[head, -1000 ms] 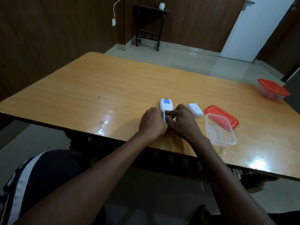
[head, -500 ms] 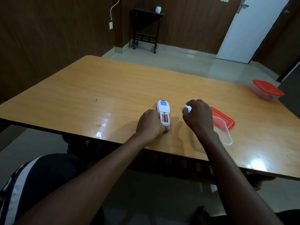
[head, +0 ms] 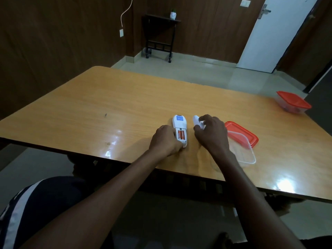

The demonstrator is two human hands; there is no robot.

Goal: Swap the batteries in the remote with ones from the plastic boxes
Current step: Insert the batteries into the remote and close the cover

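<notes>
1. A person seated at a wooden table (head: 111, 97) holds a white remote (head: 180, 129) face down near the table's front edge, its battery bay uncovered.
2. Two orange batteries (head: 181, 135) lie side by side in the open bay; their printing is too small to read.
3. A blue label (head: 179, 119) with white writing sits on the remote's back, above the bay; the words cannot be made out.
4. The left hand (head: 165, 141) curls round the remote's near left side, fingers bent against its edge.
5. The right hand (head: 212, 133), just right of the remote, has its fingers curled over a white battery cover (head: 196, 120) resting on the table; whether they pinch it or merely rest on it cannot be told.
6. A clear plastic box (head: 242, 151) stands open to the right of that hand, overlapping its red lid (head: 242, 133), which lies flat behind it.
7. A second clear box with a red lid (head: 293, 103) on stands well apart at the table's far right edge.
8. Beyond the table, a small white pot (head: 173, 14) stands on a dark side stand (head: 159, 35) against the brown wall, near a white door (head: 269, 33).
</notes>
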